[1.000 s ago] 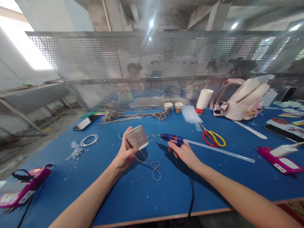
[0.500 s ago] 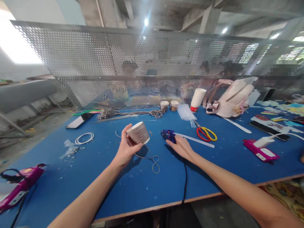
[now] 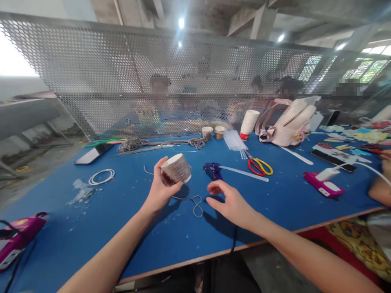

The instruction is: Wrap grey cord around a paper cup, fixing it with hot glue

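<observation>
My left hand (image 3: 163, 185) grips a paper cup (image 3: 176, 168) wound with grey cord, tilted on its side above the table. A loose tail of grey cord (image 3: 198, 206) trails from it and loops on the blue surface. My right hand (image 3: 230, 201) hovers over the table with fingers curved apart and nothing in them. Just beyond it lies a blue hot glue gun (image 3: 213, 170), with a long clear glue stick (image 3: 244, 174) sticking out of its back. Scissors (image 3: 259, 167) with one red and one yellow handle lie right of the gun.
Bundles of grey cord (image 3: 134, 144), two small wrapped cups, bagged glue sticks (image 3: 234, 141), stacked paper cups (image 3: 249, 124) and a pink backpack (image 3: 287, 124) line the perforated screen (image 3: 100, 81). Magenta power strips (image 3: 324, 184) lie at both sides. Another person's hand is at the far right.
My right hand has let go of the glue gun and drawn back toward me, fingers apart. My left hand still holds the cord-wrapped cup. The view has shifted slightly right.
</observation>
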A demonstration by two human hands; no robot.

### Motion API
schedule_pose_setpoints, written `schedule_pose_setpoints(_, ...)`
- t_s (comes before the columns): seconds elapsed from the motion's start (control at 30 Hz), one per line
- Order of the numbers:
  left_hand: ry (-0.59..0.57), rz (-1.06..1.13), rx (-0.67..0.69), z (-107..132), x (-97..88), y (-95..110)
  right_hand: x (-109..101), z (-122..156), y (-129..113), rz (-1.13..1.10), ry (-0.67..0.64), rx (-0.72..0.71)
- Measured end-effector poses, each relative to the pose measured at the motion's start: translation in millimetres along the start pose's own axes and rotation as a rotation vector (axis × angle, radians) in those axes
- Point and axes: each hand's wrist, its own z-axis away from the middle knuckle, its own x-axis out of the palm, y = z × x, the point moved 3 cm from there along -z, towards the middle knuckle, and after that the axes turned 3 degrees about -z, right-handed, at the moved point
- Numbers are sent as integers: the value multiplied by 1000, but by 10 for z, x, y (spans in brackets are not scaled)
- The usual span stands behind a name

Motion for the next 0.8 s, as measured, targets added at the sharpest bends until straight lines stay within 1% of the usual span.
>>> schedule_pose_setpoints(0.1, -28, -34, 28, 35, 31, 7, 279, -202, -65, -361, -5, 99)
schedule_pose_setpoints(0.17, -34, -63, 43, 54, 27, 4, 442, -345, -64, -595, -50, 200)
schedule_pose_setpoints(0.23, -35, -90, 41, 65, 10, -8, 543, -415, -56, -744, -127, 296)
schedule_pose_setpoints(0.27, -34, -99, 32, 69, 1, -15, 563, -419, -52, -765, -164, 331)
schedule_pose_setpoints(0.33, -25, -116, 3, 76, -9, -26, 541, -386, -47, -691, -200, 346)
schedule_pose_setpoints(0.37, -15, -126, -17, 81, -9, -28, 506, -360, -52, -620, -194, 315)
schedule_pose_setpoints(0.47, 9, -147, -96, 110, 13, -21, 374, -287, -106, -415, -106, 134)
schedule_pose_setpoints(0.53, 15, -138, -156, 138, 38, -12, 311, -253, -145, -339, -53, 50)
schedule_pose_setpoints(0.67, 29, -97, -250, 194, 71, -18, 262, -218, -190, -272, -18, -15)
schedule_pose_setpoints(0.8, 35, -55, -320, 222, 57, -62, 256, -206, -192, -250, 22, -63)
